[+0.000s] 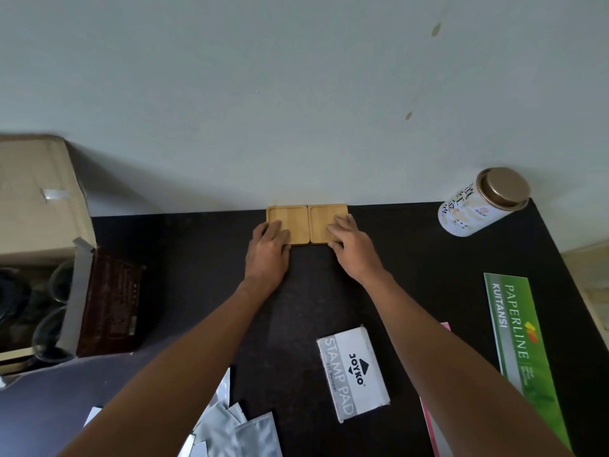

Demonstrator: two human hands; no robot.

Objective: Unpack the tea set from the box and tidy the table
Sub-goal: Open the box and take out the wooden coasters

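Observation:
Two square wooden coasters lie side by side, edges touching, at the far edge of the dark table against the wall. My left hand (268,250) rests flat on the left coaster (282,215) with its fingers spread over the near half. My right hand (349,244) lies flat on the right coaster (324,216) in the same way. Neither hand grips anything. The open tea set box (43,206) stands at the left, with dark round glassware (49,291) visible inside.
A white tea tin (482,201) with a bronze lid stands at the far right. A grey stamp pad box (353,371), a green Paperline receipt book (524,354) and several silver foil sachets (237,433) lie near me. A dark brown box lid (112,298) leans on the box.

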